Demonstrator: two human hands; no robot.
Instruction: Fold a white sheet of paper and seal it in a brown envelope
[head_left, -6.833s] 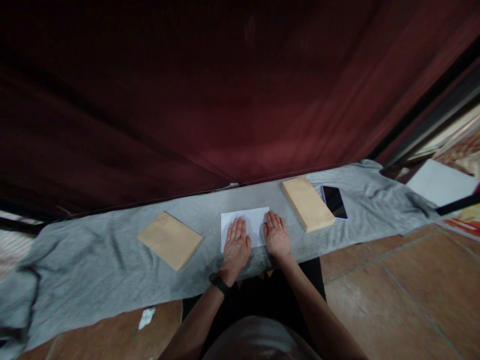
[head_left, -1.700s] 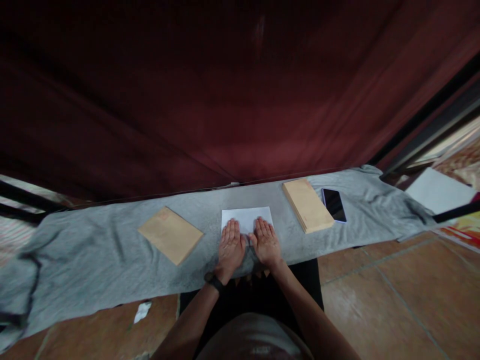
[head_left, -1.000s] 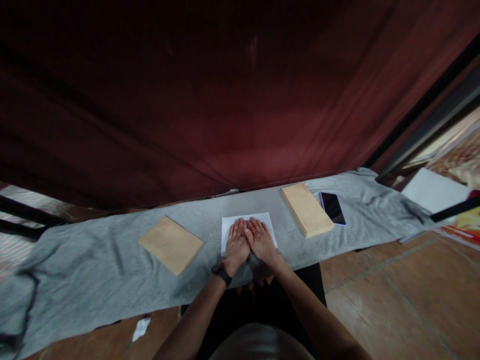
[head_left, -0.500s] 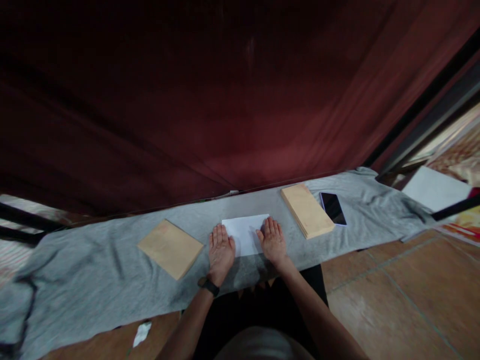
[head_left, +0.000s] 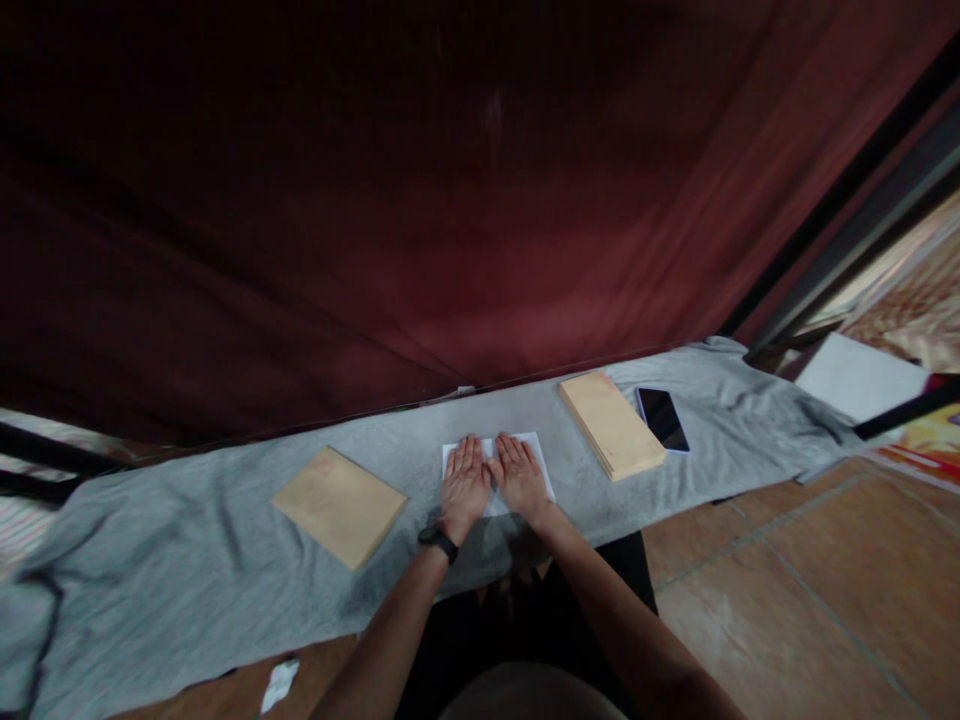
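Observation:
A white sheet of paper lies on the grey cloth in front of me. My left hand rests flat on its left half, fingers stretched out and pointing away from me. On the right half lies my right hand, also flat and open. The thumbs nearly meet at the middle, and the two hands cover most of the paper. To the left is a brown envelope, set at a slant. A stack of brown envelopes sits to the right of my right hand.
A grey cloth covers the long, narrow surface. Just beyond the stack lies a dark-screened phone. A dark red wall rises along the far edge. On the tiled floor is a crumpled white scrap. A white box stands far right.
Both hands have slid inward over the paper, from its side edges to its middle. The envelopes and the phone keep their places on the cloth.

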